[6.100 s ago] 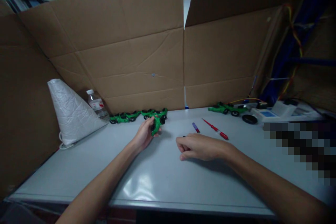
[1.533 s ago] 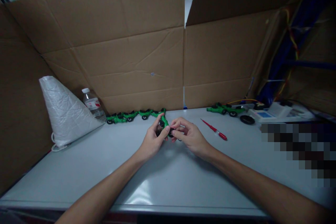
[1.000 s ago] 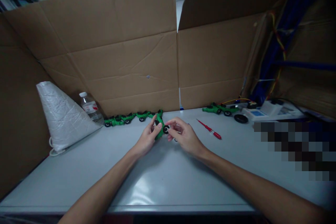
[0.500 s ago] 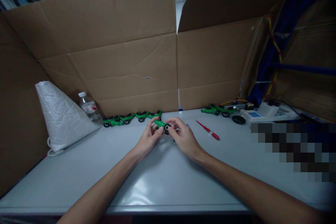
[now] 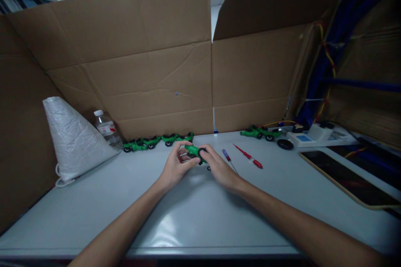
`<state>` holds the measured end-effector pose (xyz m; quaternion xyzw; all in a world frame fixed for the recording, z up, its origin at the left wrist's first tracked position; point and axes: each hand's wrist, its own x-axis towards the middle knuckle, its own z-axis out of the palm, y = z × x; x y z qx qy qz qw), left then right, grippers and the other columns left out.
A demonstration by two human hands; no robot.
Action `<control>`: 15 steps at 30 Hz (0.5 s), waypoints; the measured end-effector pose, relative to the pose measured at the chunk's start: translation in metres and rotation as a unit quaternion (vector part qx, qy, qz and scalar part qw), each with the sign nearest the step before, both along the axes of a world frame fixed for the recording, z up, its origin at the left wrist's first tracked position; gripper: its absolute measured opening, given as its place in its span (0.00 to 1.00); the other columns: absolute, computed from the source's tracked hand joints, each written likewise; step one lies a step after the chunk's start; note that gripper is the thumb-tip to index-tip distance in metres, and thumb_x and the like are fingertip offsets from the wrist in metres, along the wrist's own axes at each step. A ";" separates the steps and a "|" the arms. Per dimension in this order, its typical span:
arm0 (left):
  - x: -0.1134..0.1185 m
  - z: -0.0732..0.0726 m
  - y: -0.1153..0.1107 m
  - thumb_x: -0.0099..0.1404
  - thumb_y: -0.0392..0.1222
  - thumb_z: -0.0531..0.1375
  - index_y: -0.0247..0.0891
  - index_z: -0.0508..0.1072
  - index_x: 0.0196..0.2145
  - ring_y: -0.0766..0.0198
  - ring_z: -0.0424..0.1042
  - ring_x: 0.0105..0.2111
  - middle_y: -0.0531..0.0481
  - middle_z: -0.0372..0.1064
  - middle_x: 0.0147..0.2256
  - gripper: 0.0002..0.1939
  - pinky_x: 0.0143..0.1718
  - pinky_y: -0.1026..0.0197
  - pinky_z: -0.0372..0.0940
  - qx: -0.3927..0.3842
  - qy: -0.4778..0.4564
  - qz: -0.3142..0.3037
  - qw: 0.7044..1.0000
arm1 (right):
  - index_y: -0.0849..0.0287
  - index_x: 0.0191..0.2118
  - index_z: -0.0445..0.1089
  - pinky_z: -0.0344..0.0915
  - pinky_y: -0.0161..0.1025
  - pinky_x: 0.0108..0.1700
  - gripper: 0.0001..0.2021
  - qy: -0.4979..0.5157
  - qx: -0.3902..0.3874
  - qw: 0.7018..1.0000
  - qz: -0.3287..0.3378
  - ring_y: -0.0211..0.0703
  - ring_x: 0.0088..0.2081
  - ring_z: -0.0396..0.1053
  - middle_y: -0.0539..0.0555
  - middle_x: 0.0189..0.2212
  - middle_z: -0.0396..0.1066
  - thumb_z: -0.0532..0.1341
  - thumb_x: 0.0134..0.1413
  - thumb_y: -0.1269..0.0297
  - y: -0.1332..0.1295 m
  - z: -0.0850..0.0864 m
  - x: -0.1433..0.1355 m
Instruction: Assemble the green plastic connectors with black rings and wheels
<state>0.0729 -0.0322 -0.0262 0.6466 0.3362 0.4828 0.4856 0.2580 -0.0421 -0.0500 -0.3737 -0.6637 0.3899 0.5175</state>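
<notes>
Near the middle of the table, a small green toy car with black wheels is held between both hands. My left hand grips its left end, thumb below and fingers behind. My right hand closes on its right end, fingers over a wheel. Just under my right fingers lies a small black ring. To the right rest a blue-handled screwdriver and a red screwdriver.
Green toy cars line the back left beside a bottle and a silvery bag. Back right are more green cars, a black disc, a power strip and a phone. Cardboard walls the table.
The toy car has turned slightly in my hands, and my right fingers now cover its wheel. The blue-handled screwdriver, mostly hidden before, shows beside my right hand.
</notes>
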 end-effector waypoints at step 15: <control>-0.006 0.017 -0.015 0.67 0.49 0.70 0.42 0.80 0.50 0.53 0.67 0.48 0.43 0.67 0.45 0.17 0.50 0.53 0.65 0.338 0.245 0.133 0.899 | 0.52 0.47 0.66 0.66 0.39 0.43 0.12 -0.022 -0.023 0.997 0.075 0.44 0.40 0.68 0.48 0.37 0.69 0.50 0.75 0.53 -0.010 0.014 0.010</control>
